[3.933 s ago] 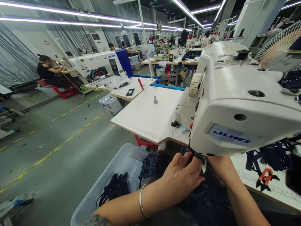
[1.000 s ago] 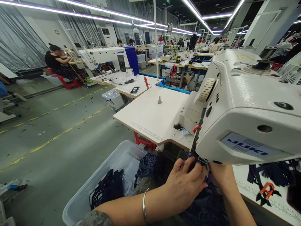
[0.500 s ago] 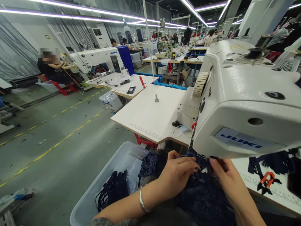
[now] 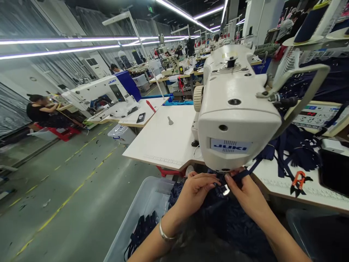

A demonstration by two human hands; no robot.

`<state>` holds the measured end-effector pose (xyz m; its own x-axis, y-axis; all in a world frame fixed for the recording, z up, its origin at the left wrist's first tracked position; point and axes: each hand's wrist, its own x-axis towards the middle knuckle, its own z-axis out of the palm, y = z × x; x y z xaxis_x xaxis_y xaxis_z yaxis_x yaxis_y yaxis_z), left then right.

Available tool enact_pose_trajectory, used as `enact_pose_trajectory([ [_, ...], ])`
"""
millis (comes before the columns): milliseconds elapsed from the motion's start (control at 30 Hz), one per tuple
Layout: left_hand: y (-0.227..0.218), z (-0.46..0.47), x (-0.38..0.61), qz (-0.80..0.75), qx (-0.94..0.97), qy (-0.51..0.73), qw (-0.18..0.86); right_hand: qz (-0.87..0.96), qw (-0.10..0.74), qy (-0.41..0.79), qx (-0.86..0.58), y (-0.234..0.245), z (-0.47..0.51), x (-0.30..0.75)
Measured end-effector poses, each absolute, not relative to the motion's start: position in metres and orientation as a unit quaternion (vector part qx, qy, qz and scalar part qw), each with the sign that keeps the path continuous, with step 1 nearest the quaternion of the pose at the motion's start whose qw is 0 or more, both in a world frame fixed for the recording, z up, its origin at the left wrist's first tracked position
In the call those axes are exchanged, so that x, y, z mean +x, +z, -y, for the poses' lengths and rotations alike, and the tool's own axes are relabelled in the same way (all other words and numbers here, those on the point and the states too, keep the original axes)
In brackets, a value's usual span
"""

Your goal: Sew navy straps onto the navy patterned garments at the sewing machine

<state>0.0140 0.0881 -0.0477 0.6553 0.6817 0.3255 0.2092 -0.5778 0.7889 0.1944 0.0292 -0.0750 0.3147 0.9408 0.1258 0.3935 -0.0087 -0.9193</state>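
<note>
The left hand (image 4: 198, 187), fingers nearly together, pinches navy cloth (image 4: 231, 222); the right hand (image 4: 247, 191), half curled, grips a strap (image 4: 254, 166) slanting away rightward.

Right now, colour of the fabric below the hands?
Dark navy fabric; it shows best in the head view.

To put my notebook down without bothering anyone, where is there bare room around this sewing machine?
The widest bare patch is the white tabletop left of the sewing machine, between the grey piece and the ruler marks along the near edge. It's crowded right of it, with navy straps and orange snippers, and at its near end, where left hand and right hand pinch navy fabric.
</note>
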Motion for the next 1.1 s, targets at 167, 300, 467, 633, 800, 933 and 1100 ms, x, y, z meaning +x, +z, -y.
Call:
enact_pose_trajectory([
  [167, -0.046, -0.086, 0.010, -0.215, 0.887, 0.293, 0.286, 0.507, 0.498, 0.260, -0.654, -0.083, -0.030, 0.194],
  [300, -0.044, -0.086, 0.008, -0.184, 0.923, 0.276, 0.194, 0.496, 0.522, 0.234, -0.654, -0.089, -0.030, 0.191],
  [467, -0.043, -0.080, 0.007, -0.170, 0.954, 0.233, 0.083, 0.498, 0.529, 0.232, -0.647, -0.091, -0.028, 0.191],
  [633, -0.050, -0.074, 0.013, -0.222, 0.925, 0.267, 0.153, 0.540, 0.506, 0.304, -0.600, -0.083, -0.020, 0.209],
  [800, -0.046, -0.078, 0.015, -0.358, 0.786, 0.299, 0.406, 0.592, 0.471, 0.348, -0.553, -0.075, -0.022, 0.221],
  [933, -0.039, -0.082, 0.010, -0.332, 0.741, 0.257, 0.524, 0.512, 0.492, 0.344, -0.615, -0.074, -0.028, 0.212],
  [1100, -0.044, -0.087, 0.005, -0.345, 0.706, 0.242, 0.569, 0.489, 0.507, 0.349, -0.618, -0.069, -0.029, 0.202],
])
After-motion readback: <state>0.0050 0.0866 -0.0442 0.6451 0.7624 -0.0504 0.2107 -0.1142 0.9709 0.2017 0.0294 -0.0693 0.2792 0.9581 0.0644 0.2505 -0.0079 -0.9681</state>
